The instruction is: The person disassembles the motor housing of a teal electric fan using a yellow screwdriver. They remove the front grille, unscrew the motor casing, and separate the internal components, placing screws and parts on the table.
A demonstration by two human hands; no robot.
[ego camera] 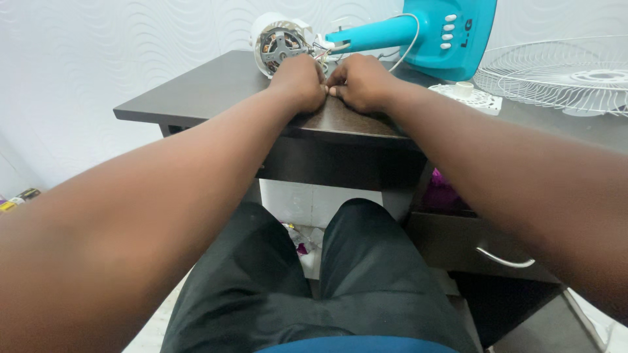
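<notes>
Both hands are balled close together at the near edge of the dark counter (196, 88), knuckles almost touching; the left hand (299, 82) and the right hand (361, 82) have their fingers (333, 90) curled tight inward, pinching something small between them, most likely the thin wires (322, 57) that run out of the bare fan motor (280, 43), though what exactly is gripped is hidden under the knuckles; the motor lies on its side just beyond the hands, its copper windings facing the camera, with the teal fan stand (418, 31) lying behind it and a white cable (407, 46) looping off it; a wire fan guard (562, 72) lies well apart to the right, a small white vented cap (468, 97) between it and the hands; a drawer (471, 242) hangs open below the counter on the right; judging from this, fine wire work goes best with wrists braced on the counter edge, the grip kept close to the wire ends, and no tugging toward the body, since a pull could strain the leads at the windings.
</notes>
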